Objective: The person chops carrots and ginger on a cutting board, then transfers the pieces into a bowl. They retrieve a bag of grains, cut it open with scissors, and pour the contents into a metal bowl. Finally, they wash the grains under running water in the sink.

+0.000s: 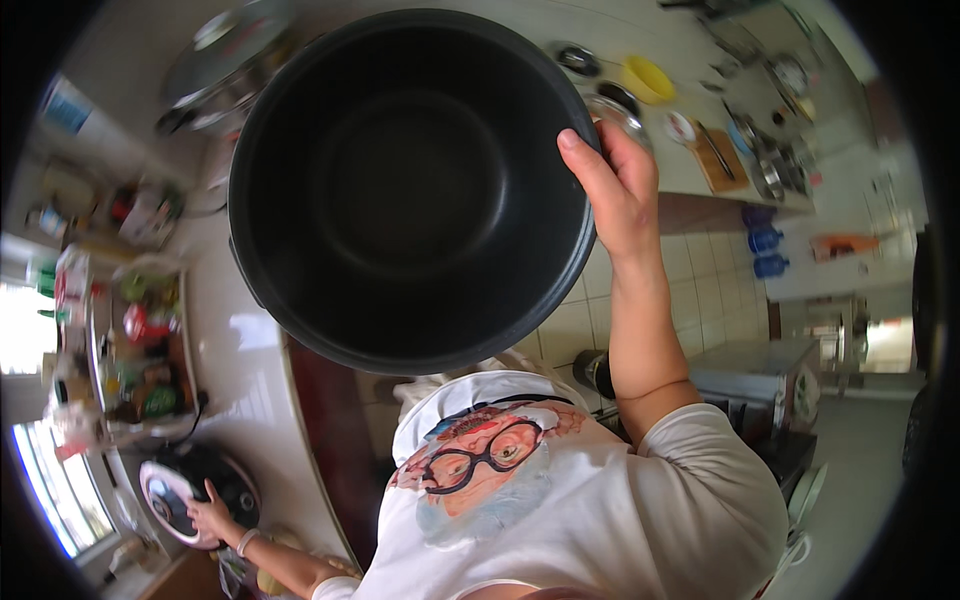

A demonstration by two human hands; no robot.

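Observation:
A round, deep black nonstick pot (412,187) fills the upper middle of the view, its dark inside facing me. It looks empty. My right hand (626,187) grips its right rim, the thumb over the inner edge and the fingers behind the wall. At the lower left, my left hand (210,516) rests with spread fingers on a rounded black appliance with a pale pink trim, apparently a rice cooker (236,480), on the white counter (259,405). A pale bracelet circles the left wrist.
A rack (187,352) of jars and bottles stands on the left counter. A lidded metal pot (232,82) is at the upper left. On the far counter are a yellow bowl (649,79) and a wooden cutting board (720,159) with a knife. Blue water jugs (766,240) stand at right.

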